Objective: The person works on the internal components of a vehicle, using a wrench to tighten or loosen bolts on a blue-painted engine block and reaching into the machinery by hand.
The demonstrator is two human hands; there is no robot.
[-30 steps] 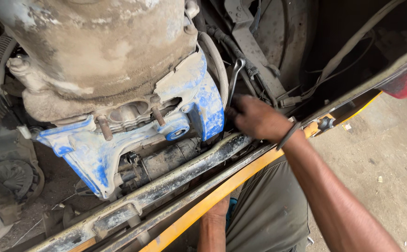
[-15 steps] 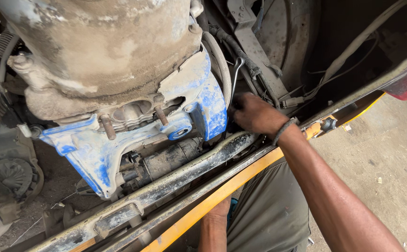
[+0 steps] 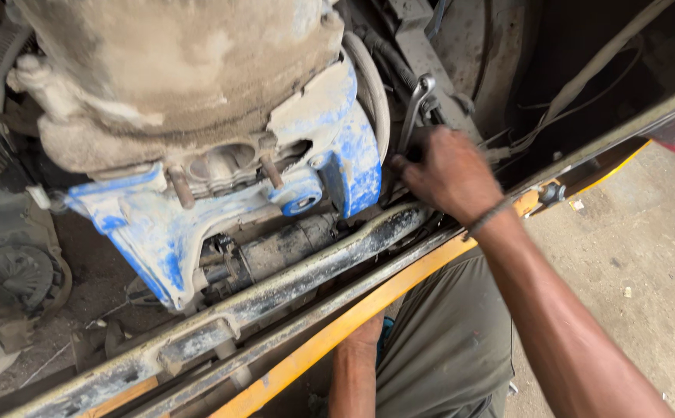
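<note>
**Surfaces and finishes**

Wrench [image 3: 413,104]: bare metal, smooth, slight sheen. Engine block [image 3: 182,70]: cast metal, matt, caked in pale dust. Bracket [image 3: 159,232]: metal, blue paint worn and chipped. Crossbar [image 3: 306,275]: rough, grimy steel. Frame rail [image 3: 368,310]: yellow-painted metal, scuffed. Trousers [image 3: 446,348]: matt olive cloth. Floor [image 3: 632,255]: rough concrete.

A big dusty grey engine [image 3: 175,70] fills the top. Under it sits a chipped blue metal part [image 3: 159,232]. A yellow bar [image 3: 337,329] runs slanted below a dirty steel beam [image 3: 275,290]. The concrete floor [image 3: 632,255] is on the right.
</note>
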